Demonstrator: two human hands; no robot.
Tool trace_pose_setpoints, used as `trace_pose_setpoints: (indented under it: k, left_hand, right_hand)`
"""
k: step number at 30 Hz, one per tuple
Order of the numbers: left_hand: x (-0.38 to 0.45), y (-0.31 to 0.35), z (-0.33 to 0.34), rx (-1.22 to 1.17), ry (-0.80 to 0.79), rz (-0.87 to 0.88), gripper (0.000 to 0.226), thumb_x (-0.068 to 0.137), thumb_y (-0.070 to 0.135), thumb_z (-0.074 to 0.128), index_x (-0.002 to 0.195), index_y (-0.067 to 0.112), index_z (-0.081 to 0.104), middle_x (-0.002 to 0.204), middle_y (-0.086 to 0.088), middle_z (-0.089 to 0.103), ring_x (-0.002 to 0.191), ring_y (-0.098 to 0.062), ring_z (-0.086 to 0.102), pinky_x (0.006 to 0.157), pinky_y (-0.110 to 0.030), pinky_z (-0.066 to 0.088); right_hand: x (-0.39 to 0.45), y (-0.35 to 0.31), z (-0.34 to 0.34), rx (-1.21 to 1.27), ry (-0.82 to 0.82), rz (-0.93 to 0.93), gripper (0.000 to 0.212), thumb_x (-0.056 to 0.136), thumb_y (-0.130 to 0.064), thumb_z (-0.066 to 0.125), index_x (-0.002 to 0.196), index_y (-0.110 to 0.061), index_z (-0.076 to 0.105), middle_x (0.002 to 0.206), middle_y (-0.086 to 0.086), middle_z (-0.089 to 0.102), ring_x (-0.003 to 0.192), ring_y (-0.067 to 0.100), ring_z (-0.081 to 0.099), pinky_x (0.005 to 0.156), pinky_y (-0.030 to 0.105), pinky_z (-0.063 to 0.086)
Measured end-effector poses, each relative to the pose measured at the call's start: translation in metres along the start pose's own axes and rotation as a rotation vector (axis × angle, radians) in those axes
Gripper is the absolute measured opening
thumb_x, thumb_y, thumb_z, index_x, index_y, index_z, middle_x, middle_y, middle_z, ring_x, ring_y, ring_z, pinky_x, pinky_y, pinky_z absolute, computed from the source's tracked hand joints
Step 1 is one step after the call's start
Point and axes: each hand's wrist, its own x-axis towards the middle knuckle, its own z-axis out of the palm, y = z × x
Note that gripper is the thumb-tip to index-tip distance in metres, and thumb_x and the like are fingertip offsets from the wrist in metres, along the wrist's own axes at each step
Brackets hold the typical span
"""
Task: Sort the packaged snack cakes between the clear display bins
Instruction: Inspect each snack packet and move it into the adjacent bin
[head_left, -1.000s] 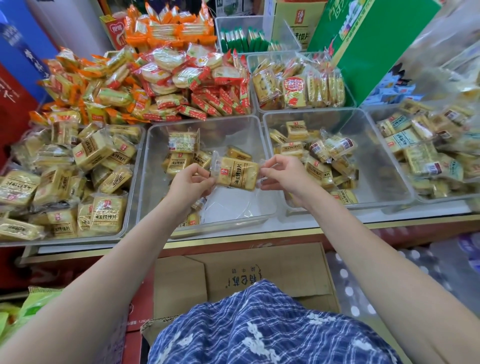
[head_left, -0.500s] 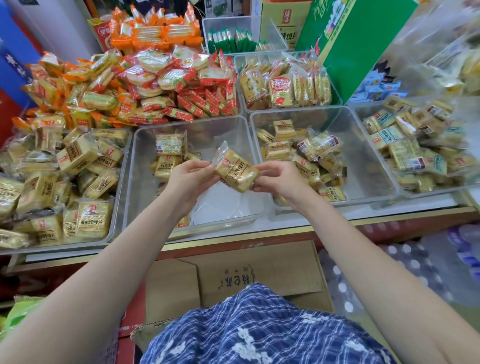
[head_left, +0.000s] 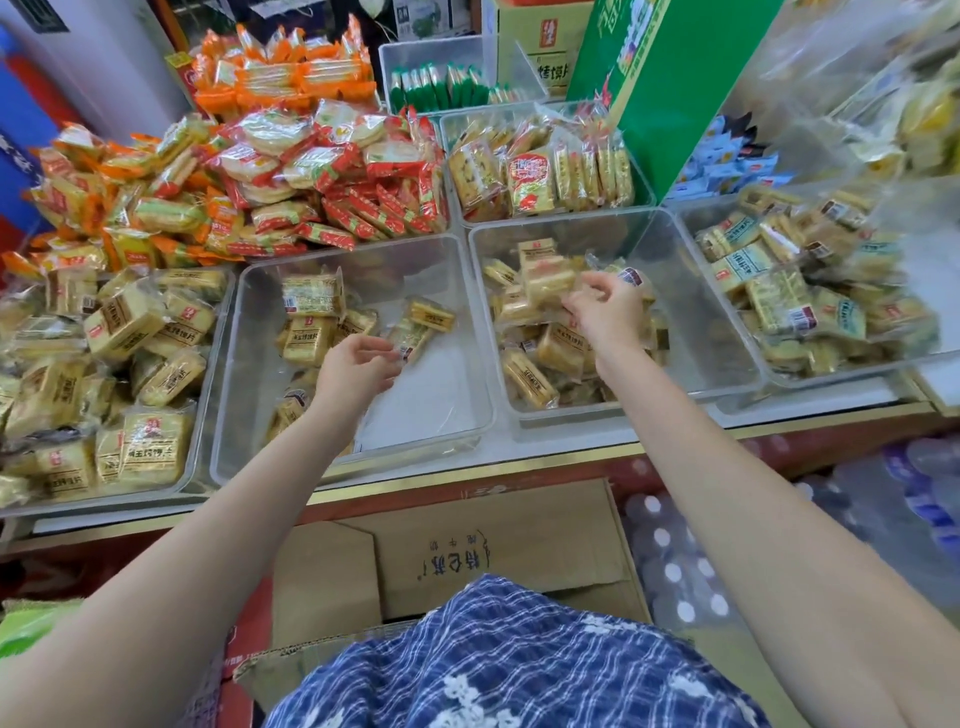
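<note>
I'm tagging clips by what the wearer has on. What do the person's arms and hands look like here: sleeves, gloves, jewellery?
Both arms are bare along their whole visible length, with no sleeves in view. The left hand and right hand wear no gloves, and no rings, watch or bracelet show. The only clothing visible is a blue-and-white checked garment with white floral marks.

Person is wearing a blue-and-white plaid garment (head_left: 519, 660), fine crossing checks, with small white floral motifs stitched across the fabric. Both forearms are showing bare, no sleeves reaching into view. Left hand (head_left: 353, 371) and right hand (head_left: 608, 306) are showing no gloves, rings or watch.
</note>
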Motion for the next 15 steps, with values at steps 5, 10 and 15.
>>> trace_pose_setpoints:
  k: [5, 10, 15]
  left_hand:
    - [-0.006, -0.012, -0.009, 0.196, 0.065, 0.023, 0.020, 0.091, -0.001, 0.046, 0.093, 0.015, 0.058, 0.101, -0.005, 0.066, 0.097, -0.023, 0.063, 0.080, -0.036, 0.052]
    - [-0.019, -0.027, -0.035, 0.407, 0.118, 0.011, 0.027, 0.091, 0.003, 0.045, 0.112, 0.011, 0.060, 0.115, -0.005, 0.062, 0.107, -0.020, 0.056, 0.085, -0.030, 0.045]
    - [-0.014, -0.043, -0.059, 0.590, 0.167, 0.003, 0.032, 0.092, 0.002, 0.048, 0.123, 0.006, 0.057, 0.127, -0.011, 0.058, 0.118, -0.026, 0.052, 0.096, -0.033, 0.039]
  right_hand:
    - [-0.010, -0.007, 0.007, -0.128, -0.044, -0.239, 0.032, 0.092, 0.000, 0.049, 0.119, -0.014, 0.058, 0.117, -0.003, 0.057, 0.102, 0.018, 0.062, 0.081, 0.027, 0.053]
    - [-0.011, -0.011, 0.046, -0.213, -0.320, -0.341, 0.023, 0.091, 0.002, 0.046, 0.101, -0.009, 0.064, 0.097, -0.001, 0.062, 0.090, 0.016, 0.063, 0.080, 0.029, 0.055]
    - [-0.016, 0.004, 0.109, -0.478, -0.628, -0.330, 0.030, 0.088, 0.002, 0.046, 0.111, -0.007, 0.064, 0.108, 0.008, 0.063, 0.100, 0.021, 0.058, 0.088, 0.030, 0.048]
